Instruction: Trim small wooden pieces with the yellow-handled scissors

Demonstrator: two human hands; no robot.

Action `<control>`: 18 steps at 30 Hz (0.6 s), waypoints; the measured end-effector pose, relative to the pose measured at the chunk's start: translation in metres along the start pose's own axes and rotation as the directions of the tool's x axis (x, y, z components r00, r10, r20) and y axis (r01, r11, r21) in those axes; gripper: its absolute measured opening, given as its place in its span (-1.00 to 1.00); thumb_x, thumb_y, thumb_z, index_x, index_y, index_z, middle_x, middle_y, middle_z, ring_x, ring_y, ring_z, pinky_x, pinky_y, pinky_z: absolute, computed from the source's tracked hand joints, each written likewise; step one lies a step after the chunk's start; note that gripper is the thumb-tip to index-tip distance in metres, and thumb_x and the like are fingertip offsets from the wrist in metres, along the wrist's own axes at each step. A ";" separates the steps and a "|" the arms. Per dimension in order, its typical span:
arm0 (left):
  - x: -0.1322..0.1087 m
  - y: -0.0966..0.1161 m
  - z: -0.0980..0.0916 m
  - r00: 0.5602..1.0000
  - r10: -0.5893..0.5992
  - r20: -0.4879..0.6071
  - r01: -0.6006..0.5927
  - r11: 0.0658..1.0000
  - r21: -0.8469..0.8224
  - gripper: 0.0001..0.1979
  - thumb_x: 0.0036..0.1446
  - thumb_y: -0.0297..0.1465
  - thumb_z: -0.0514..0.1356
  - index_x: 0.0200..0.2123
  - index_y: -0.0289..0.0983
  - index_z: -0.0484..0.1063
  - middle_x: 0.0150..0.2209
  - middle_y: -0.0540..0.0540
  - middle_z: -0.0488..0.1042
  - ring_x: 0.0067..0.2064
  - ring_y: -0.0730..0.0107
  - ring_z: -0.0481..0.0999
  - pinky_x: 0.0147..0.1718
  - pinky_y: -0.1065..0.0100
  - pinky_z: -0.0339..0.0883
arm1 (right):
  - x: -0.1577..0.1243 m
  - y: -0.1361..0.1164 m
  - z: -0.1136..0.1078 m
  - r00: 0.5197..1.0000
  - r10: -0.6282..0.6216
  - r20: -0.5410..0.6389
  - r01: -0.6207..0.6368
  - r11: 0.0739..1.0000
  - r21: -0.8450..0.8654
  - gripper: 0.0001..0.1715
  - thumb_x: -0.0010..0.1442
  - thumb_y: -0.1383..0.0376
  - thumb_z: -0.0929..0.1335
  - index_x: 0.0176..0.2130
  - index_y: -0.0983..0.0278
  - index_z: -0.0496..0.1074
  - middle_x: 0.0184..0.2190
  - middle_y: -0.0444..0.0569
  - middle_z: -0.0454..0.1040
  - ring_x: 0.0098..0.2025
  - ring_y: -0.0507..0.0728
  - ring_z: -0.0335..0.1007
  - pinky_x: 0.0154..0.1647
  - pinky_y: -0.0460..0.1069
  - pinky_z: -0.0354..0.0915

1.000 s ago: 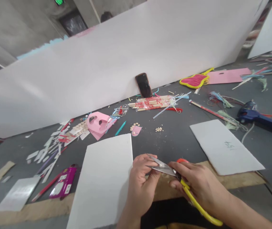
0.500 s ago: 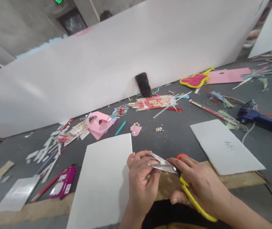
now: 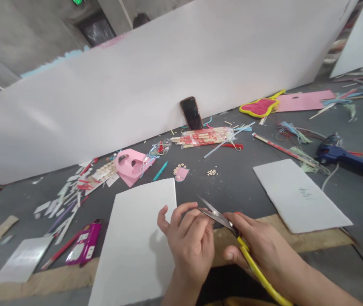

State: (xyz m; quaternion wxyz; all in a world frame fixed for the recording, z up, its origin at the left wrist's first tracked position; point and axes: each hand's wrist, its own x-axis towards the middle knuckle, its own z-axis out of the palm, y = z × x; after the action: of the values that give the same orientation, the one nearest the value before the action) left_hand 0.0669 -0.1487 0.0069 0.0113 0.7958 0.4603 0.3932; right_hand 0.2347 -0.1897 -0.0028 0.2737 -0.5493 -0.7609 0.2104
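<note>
My right hand [image 3: 258, 246] is wrapped round the yellow handle of the scissors [image 3: 232, 227], whose blades point up and left and stand slightly apart. Right at the blades, my left hand [image 3: 191, 238] has its fingers curled in, with the index finger and little finger side raised; anything pinched between them is too small or hidden to make out. Under and left of that hand lies a large white board [image 3: 137, 238]. Beyond the hands are a small pink piece [image 3: 182, 174] and a little pile of pale beads [image 3: 212, 172].
A phone [image 3: 191, 113] leans on the white partition [image 3: 137, 85]. Bagged sticks [image 3: 203, 137] lie before it. A blue glue gun [image 3: 347, 157] and a white board [image 3: 299, 195] are right; a pink mask [image 3: 132, 165], scraps and a purple box [image 3: 84, 243] are left.
The scissor blades have drawn closer together. My left hand has turned, its fingers curling in and its outer finger lifting to the left. The scissors' handle has tilted lower.
</note>
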 end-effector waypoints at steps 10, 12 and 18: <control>-0.001 -0.001 -0.001 0.775 -0.404 0.487 0.632 0.461 -0.623 -0.76 0.12 -0.32 0.17 -0.56 -0.28 0.41 -0.51 -0.03 0.42 -0.42 0.36 0.38 -0.36 0.35 0.24 | 0.001 0.004 -0.005 0.997 -0.072 -0.019 0.070 0.994 -0.080 -0.59 0.23 0.07 0.24 -0.06 0.29 0.33 -0.39 0.02 0.48 -0.37 0.17 0.44 -0.44 -0.04 0.29; 0.001 -0.002 -0.002 0.678 -0.398 0.618 0.730 0.260 -0.632 -0.76 0.04 -0.29 0.23 -0.58 -0.31 0.41 -0.56 -0.02 0.39 -0.49 0.41 0.34 -0.46 0.40 0.18 | 0.000 0.005 -0.006 0.997 -0.079 -0.016 0.078 0.994 -0.075 -0.62 0.23 0.10 0.25 -0.06 0.29 0.34 -0.39 0.02 0.48 -0.38 0.16 0.44 -0.44 -0.05 0.29; 0.000 -0.002 0.000 0.642 -0.362 0.676 0.751 0.117 -0.650 -0.75 0.04 -0.27 0.25 -0.56 -0.32 0.44 -0.56 -0.02 0.41 -0.46 0.41 0.36 -0.41 0.41 0.21 | -0.001 0.006 -0.007 0.999 -0.048 0.021 0.049 0.998 -0.051 -0.61 0.23 0.07 0.25 -0.08 0.27 0.34 -0.39 0.02 0.47 -0.41 0.13 0.43 -0.47 -0.06 0.27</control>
State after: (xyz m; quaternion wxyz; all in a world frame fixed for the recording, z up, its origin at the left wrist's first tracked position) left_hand 0.0656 -0.1480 0.0061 0.6732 0.4652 0.4240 0.3882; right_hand 0.2441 -0.1884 -0.0014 0.2569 -0.5355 -0.7818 0.1896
